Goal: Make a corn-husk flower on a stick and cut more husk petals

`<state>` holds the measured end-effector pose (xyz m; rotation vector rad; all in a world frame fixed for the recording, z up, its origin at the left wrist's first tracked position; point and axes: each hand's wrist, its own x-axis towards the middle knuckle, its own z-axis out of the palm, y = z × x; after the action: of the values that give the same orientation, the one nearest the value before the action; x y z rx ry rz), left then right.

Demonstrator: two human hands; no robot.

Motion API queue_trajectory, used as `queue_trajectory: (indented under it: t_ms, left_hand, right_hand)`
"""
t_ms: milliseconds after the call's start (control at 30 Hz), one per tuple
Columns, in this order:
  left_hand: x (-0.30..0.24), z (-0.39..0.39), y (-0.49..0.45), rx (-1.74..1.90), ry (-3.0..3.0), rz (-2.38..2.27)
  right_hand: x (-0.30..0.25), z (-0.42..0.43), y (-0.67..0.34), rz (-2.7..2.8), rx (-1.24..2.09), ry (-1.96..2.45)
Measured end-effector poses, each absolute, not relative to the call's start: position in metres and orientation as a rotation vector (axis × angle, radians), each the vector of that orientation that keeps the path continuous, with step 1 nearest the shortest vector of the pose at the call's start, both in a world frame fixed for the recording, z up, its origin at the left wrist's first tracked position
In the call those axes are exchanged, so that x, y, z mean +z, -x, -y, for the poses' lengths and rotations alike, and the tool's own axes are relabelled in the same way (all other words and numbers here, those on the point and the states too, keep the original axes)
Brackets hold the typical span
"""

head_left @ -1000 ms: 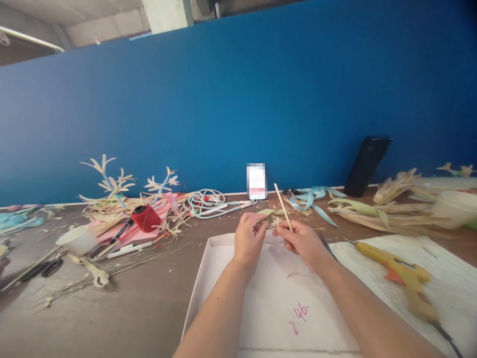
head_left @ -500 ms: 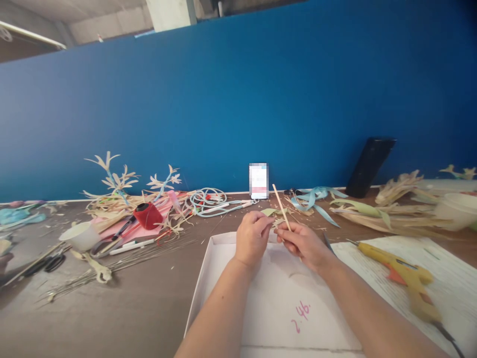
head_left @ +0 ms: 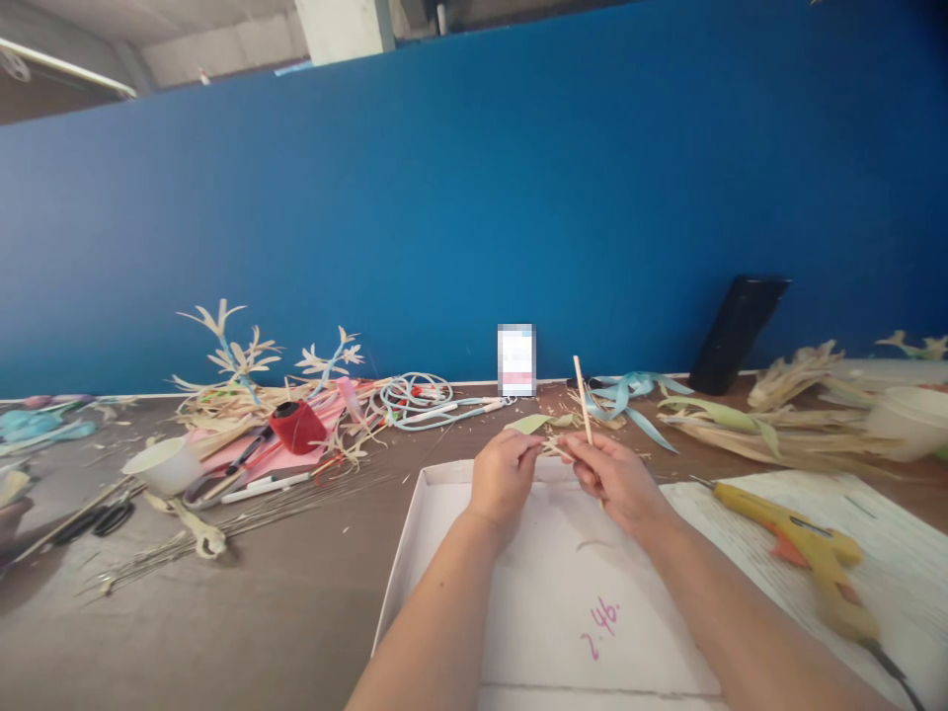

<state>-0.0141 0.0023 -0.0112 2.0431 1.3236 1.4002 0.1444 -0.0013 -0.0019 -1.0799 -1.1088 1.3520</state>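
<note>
Above the far part of a shallow white box lid point(head_left: 548, 612), my left hand point(head_left: 504, 484) is closed, thumb and fingertips pinching one end of a thin pale strip point(head_left: 552, 449) that looks like corn husk. My right hand point(head_left: 613, 479) grips a slim light wooden stick point(head_left: 583, 400), which rises almost upright from its fingers. The strip's other end meets the right fingertips. Pink handwriting marks the lid below my wrists.
At right, a yellow glue gun point(head_left: 804, 538) lies on printed paper point(head_left: 748, 494). Dried husks point(head_left: 741, 430) and blue ribbon point(head_left: 626, 395) sit behind. To the left are husk flowers point(head_left: 241, 360), a red spool point(head_left: 297, 427), a white cup point(head_left: 164, 464), thin wires point(head_left: 185, 553) and scissors point(head_left: 111, 518).
My right hand has shifted slightly right, away from the left. The stick stands more upright, and the pale strip now shows stretched between my fingertips.
</note>
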Motion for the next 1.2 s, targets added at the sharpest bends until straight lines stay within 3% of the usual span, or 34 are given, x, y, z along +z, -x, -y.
queue_trajectory:
  t_ms: [300,633,1200]
  left_hand:
    - [-0.013,-0.01,0.016,1.115,-1.27,-1.105]
    - [-0.017,-0.012,0.027,0.88,-1.358,-1.07]
    - [-0.015,-0.01,0.026,0.947,-1.403,-1.132]
  right_hand:
    - [0.004,0.007,-0.145,1.482,1.008,1.244]
    - [-0.003,0.004,-0.145,1.735,1.202,1.217]
    - [-0.005,0.001,-0.145,1.736,0.954,1.301]
